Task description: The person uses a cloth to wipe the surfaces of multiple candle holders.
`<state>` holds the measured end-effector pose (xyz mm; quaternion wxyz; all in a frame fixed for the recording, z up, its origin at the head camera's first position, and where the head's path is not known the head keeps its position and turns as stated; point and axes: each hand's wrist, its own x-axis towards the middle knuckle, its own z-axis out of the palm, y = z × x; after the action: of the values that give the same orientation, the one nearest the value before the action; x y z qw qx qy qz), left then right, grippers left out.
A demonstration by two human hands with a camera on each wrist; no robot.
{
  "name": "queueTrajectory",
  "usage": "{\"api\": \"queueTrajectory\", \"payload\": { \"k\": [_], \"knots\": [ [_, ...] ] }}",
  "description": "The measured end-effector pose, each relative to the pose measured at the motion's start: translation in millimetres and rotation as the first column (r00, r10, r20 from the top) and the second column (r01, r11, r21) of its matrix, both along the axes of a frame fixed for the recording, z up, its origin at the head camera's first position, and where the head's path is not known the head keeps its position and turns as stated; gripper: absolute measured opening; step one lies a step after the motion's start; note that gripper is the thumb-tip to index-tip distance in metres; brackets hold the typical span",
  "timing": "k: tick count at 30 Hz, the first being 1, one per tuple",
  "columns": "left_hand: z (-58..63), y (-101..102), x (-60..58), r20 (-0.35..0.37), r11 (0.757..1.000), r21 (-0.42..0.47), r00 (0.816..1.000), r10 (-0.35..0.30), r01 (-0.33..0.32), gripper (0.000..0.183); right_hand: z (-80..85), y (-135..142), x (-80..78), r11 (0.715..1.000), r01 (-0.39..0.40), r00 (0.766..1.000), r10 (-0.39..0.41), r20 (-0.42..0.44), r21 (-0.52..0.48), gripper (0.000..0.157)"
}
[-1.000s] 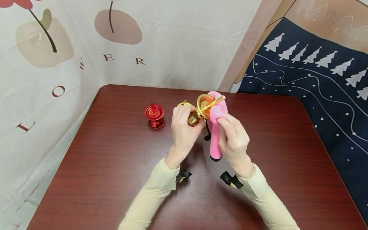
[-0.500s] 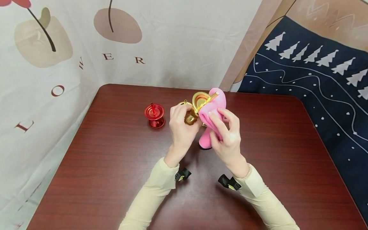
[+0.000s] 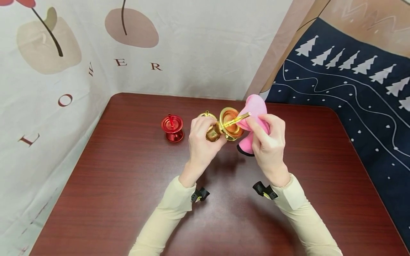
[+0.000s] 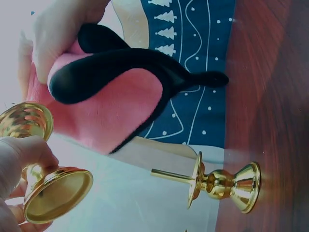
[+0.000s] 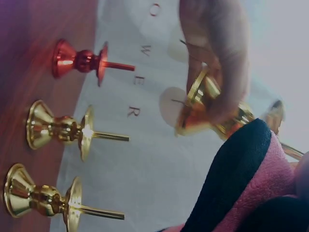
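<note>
Candlestick in hand: a gold candlestick [image 3: 221,128] at the centre of the head view, tilted, its spike [image 3: 241,118] aimed right and a little upward.
Left hand: the left hand [image 3: 203,138] grips the candlestick around its body. The smooth-looking metal could probably twist in that hold if pushed off-centre.
Right hand: the right hand [image 3: 270,142] grasps the pink cloth [image 3: 256,105], right of centre, its index finger close to the spike. Whether skin meets metal there, I cannot tell.
Pink cloth: bunched beside the spike and dish, black-edged, its lower end hanging. The spike's tip could snag the fabric, and a hard pull might then wrench the candlestick loose.
Black loop: the loop [image 4: 212,79], upper right of the left wrist view, sticks out freely and could catch on something.
Standing gold pair: one [image 5: 55,128] at middle left of the right wrist view, another [image 5: 46,199] at lower left, both upright. A low swing of cloth or wrist might topple either.
Red candlestick: the red candlestick [image 3: 172,126], left of the hands in the head view, upright on the table [image 3: 112,199]; further off, so likely at less risk.
</note>
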<state>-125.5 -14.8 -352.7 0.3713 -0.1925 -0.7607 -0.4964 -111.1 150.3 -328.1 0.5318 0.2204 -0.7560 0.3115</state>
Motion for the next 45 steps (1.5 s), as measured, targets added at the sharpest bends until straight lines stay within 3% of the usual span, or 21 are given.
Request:
{"api": "queueTrajectory", "payload": {
  "k": [5,12,18,22,27,30,34,36,39,45],
  "knots": [
    [-0.6,3,-0.3,-0.022,0.999,0.038,0.999,-0.025,0.026,0.026,0.4,-1,4.8,0.994,0.005,1.000,-0.007,0.023,0.109,0.023],
    [-1.2,2,-0.2,-0.034,0.999,0.006,0.999,0.033,-0.033,0.024,0.2,-1,16.9,0.990,-0.088,0.993,0.078,0.094,0.109,0.028],
    [-3.3,1,-0.1,-0.033,0.996,-0.032,0.996,0.078,-0.079,0.023,-1.8,2,13.1,0.998,-0.026,0.984,0.014,0.180,0.065,0.028],
    [-4.7,2,-0.7,-0.041,0.993,-0.051,0.993,0.106,-0.108,0.023,-4.4,1,13.9,0.995,-0.053,0.970,0.032,0.242,0.081,0.031],
    [-5.1,1,-2.1,-0.121,0.972,-0.144,0.978,0.169,-0.185,0.021,-1.5,-1,21.7,0.990,-0.139,0.932,0.121,0.343,0.028,0.036],
    [-7.1,2,-3.7,-0.220,0.939,-0.224,0.952,0.213,-0.262,0.016,3.9,0,27.1,0.985,-0.168,0.889,0.173,0.423,-0.051,0.037],
    [-12.1,5,-4.3,-0.325,0.894,-0.292,0.914,0.243,-0.341,0.013,11.2,0,32.0,0.968,-0.142,0.842,0.227,0.489,-0.206,0.033],
    [-13.5,7,-4.1,-0.347,0.887,-0.297,0.905,0.244,-0.353,0.013,11.9,-1,33.1,0.962,-0.127,0.849,0.232,0.476,-0.242,0.031],
    [-14.2,8,-4.9,-0.339,0.905,-0.268,0.911,0.234,-0.332,0.015,8.6,-5,35.4,0.972,-0.146,0.880,0.212,0.424,-0.183,0.033],
    [-10.6,3,-4.5,-0.168,0.976,-0.141,0.975,0.144,-0.168,0.023,1.7,-2,33.1,0.972,-0.236,0.935,0.228,0.270,-0.002,0.033]
  ]
}}
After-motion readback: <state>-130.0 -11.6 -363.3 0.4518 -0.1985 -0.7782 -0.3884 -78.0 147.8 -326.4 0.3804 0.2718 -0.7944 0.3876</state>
